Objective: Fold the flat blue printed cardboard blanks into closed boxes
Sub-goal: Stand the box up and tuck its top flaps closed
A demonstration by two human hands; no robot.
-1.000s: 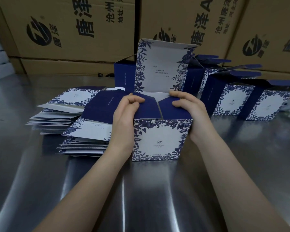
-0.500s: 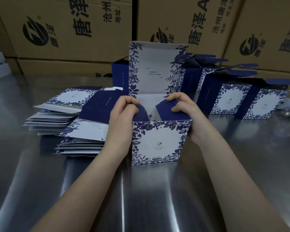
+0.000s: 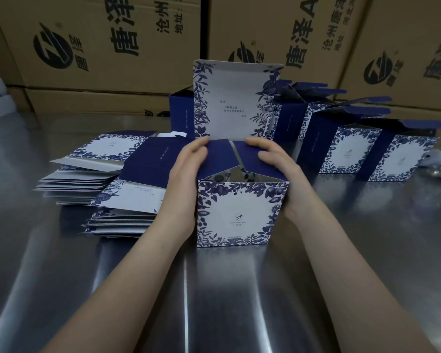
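Box stands on the counter, lid upright. I see my left hand and right hand, each grip flat-fingered and wide, pressing its 2 navy flaps down.

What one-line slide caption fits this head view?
Left hand and right hand press the navy side flaps inward on a blue floral box, lid upright, flat blanks stacked alongside.

My left hand and right hand flank the box standing on the steel table — fingers laid fairly straight over its two dark blue side flaps, which slope inward with a gap between them. The printed lid stands upright behind. Flat blanks lie stacked to my left; folded boxes with raised lids stand to my right — brown cartons behind.
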